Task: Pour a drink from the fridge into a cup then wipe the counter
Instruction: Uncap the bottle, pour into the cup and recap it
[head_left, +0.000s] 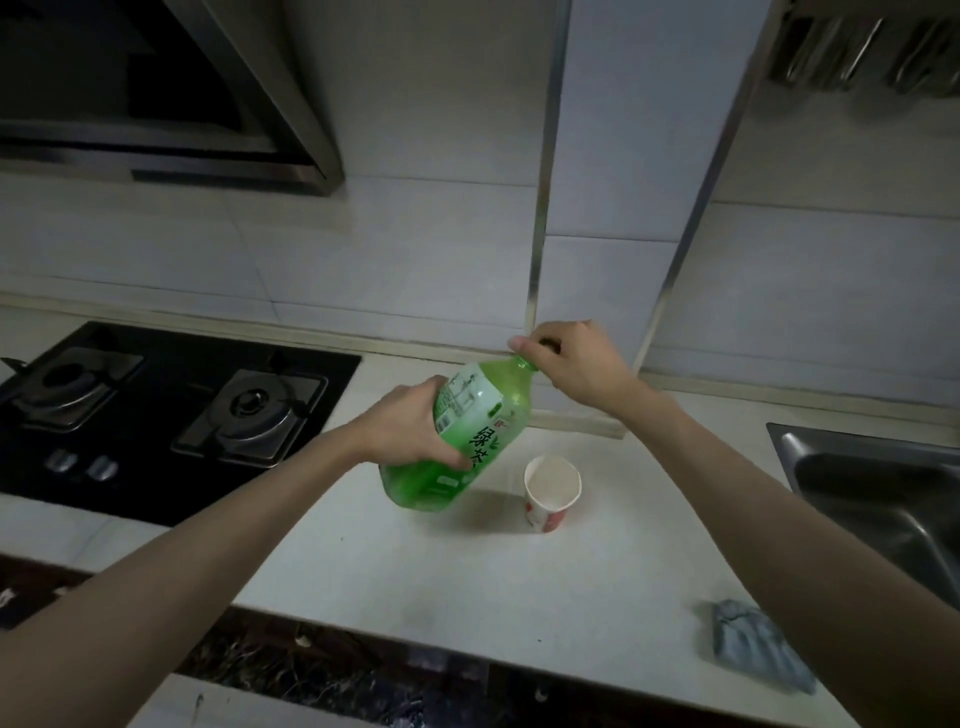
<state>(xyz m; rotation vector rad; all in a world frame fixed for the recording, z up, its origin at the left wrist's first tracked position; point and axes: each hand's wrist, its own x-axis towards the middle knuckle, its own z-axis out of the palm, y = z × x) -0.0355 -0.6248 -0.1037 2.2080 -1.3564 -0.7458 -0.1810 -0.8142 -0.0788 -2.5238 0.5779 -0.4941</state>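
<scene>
So the green bottle (462, 436) is up off the white surface (467, 597), tilted with its neck pointing far and to the right. The left hand (410, 428) is wrapped around the bottle's label section, fingers curled under it and clearly gripping. The right hand (566, 364) is closed around the very top of the bottle, right at the neck, with the fingers pinched on the cap area. I can't actually see the cap itself because the fingers cover it, so no idea whether it's on or off.

The paper cup (551, 491) is standing upright on the surface just to the right of the bottle's bottom end, close but not touching. It's white inside with a reddish print on the outside, and I can't make out any liquid in it.

Near the front right edge of the surface there's a crumpled grey-blue cloth (758, 647), well apart from the cup, partly under the right forearm in the view. Further right is a steel sink (872, 483). Over on the left sits a black gas hob (171, 410) with two burners, and a range hood (171, 93) hangs above it. The wall behind is pale tile (415, 234).
</scene>
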